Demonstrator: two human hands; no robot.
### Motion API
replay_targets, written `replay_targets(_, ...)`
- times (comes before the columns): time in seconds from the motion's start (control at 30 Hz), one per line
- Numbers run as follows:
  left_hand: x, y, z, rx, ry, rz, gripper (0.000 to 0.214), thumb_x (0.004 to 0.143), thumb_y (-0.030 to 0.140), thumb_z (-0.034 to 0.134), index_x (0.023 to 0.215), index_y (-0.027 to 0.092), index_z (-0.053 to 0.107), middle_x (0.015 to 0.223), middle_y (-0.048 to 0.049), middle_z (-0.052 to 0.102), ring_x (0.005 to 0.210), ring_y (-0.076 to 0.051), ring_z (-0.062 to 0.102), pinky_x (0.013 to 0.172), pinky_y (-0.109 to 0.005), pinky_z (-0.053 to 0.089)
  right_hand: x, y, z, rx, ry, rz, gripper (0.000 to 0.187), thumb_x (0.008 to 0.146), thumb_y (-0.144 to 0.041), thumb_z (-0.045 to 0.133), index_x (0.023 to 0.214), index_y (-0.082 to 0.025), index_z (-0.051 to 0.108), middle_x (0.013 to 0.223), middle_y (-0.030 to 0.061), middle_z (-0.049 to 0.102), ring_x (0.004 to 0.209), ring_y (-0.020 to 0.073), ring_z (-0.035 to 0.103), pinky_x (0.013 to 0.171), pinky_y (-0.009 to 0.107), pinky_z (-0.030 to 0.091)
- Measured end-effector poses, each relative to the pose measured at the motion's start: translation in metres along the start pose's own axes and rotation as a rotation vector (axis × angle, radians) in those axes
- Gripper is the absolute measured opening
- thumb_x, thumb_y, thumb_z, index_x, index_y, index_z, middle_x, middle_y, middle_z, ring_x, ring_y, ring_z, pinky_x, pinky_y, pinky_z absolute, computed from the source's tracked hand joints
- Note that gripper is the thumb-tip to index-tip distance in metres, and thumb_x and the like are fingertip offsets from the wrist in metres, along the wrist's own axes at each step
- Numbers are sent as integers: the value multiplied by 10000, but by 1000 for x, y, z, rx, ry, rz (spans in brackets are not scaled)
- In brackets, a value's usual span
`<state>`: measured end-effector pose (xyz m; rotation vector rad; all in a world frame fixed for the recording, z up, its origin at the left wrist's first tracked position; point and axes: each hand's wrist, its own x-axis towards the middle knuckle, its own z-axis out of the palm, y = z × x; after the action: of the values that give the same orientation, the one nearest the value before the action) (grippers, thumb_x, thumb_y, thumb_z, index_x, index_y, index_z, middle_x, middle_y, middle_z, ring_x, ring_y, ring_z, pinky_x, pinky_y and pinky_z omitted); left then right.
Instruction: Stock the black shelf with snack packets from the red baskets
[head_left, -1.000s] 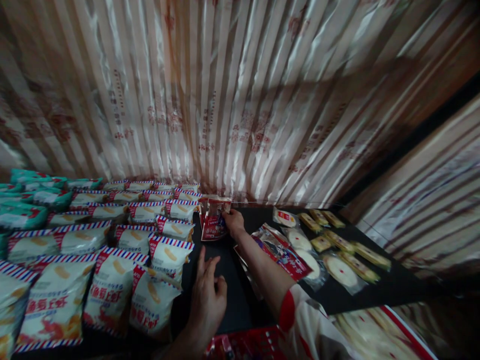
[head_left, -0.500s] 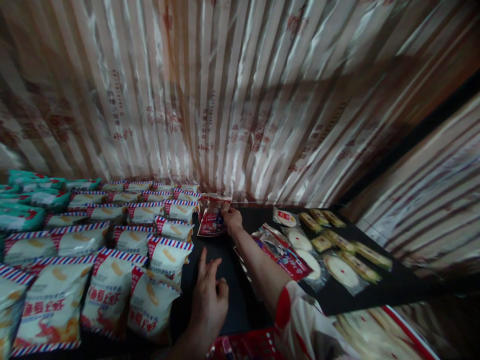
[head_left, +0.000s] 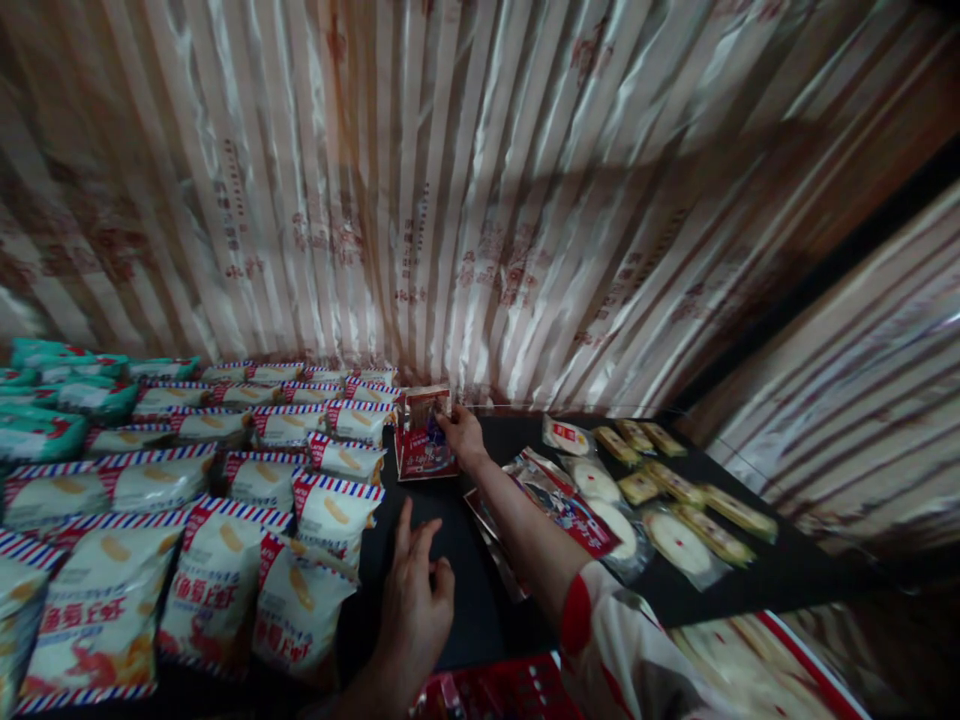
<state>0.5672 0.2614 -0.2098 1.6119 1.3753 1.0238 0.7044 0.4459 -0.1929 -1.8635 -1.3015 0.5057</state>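
Note:
My right hand (head_left: 463, 437) reaches to the back of a dark shelf (head_left: 457, 560) and pinches the upper right edge of a red snack packet (head_left: 424, 440), which stands nearly upright beside the rows of packets. My left hand (head_left: 415, 602) rests near the front on the bare shelf, fingers loosely spread and holding nothing, just right of a white packet with red and blue striped edges (head_left: 298, 600). More red packets (head_left: 559, 505) lie flat under my right forearm.
Rows of white striped snack bags (head_left: 187, 480) fill the left of the shelf, with teal bags (head_left: 52, 400) further left. Clear-wrapped round cakes (head_left: 679, 540) and small yellow bars (head_left: 667, 480) lie at right. A striped plastic sheet (head_left: 450, 200) hangs behind. A red basket (head_left: 510, 690) sits below.
My right hand has tipped the red packet from leaning to more upright and squared it against the row of striped bags. My left hand has barely moved.

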Motion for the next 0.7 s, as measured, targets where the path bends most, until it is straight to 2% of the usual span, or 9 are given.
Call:
replay_targets(0.2, 1, -1, 0, 18, 8, 2, 399, 764, 91, 408, 1117, 149, 585, 1447, -162, 323, 1192, -230, 511, 927, -354, 489, -2, -8, 5, -100, -42, 0, 213, 779, -213, 584, 981, -175, 637, 884, 47, 704, 817, 168, 651, 728, 234, 469)
replay_targets(0.33, 0, 1, -3, 15, -12, -7, 400, 770, 100, 402, 1127, 135, 579, 1448, -171, 315, 1213, -234, 492, 939, -355, 480, -10, -14, 6, -173, -38, 15, 364, 804, -216, 557, 1166, -180, 545, 964, 85, 687, 915, 207, 636, 787, 274, 450)
replay_targets(0.47, -1, 3, -3, 29, -17, -27, 408, 764, 106, 419, 1135, 162, 580, 1451, -136, 329, 1213, -225, 493, 944, -344, 476, -20, -20, 10, -305, -33, -20, 485, 841, -197, 470, 1321, -189, 406, 1017, 114, 658, 915, 220, 633, 786, 297, 445)
replay_targets(0.6, -2, 3, -4, 33, 4, -22, 418, 762, 104, 427, 1144, 183, 578, 1447, -119, 347, 1163, -208, 536, 929, -338, 485, -27, -22, 14, -420, -14, -72, 417, 844, -177, 409, 1249, -203, 506, 1123, 136, 584, 935, 222, 616, 787, 305, 447)
replay_targets(0.7, -2, 3, -4, 34, 20, -20, 416, 759, 101, 434, 1136, 186, 586, 1423, -120, 386, 1119, -207, 566, 904, -339, 501, -30, -19, 15, -442, 4, -147, 425, 816, -153, 421, 1221, -201, 542, 1121, 128, 578, 1001, 231, 577, 824, 306, 431)
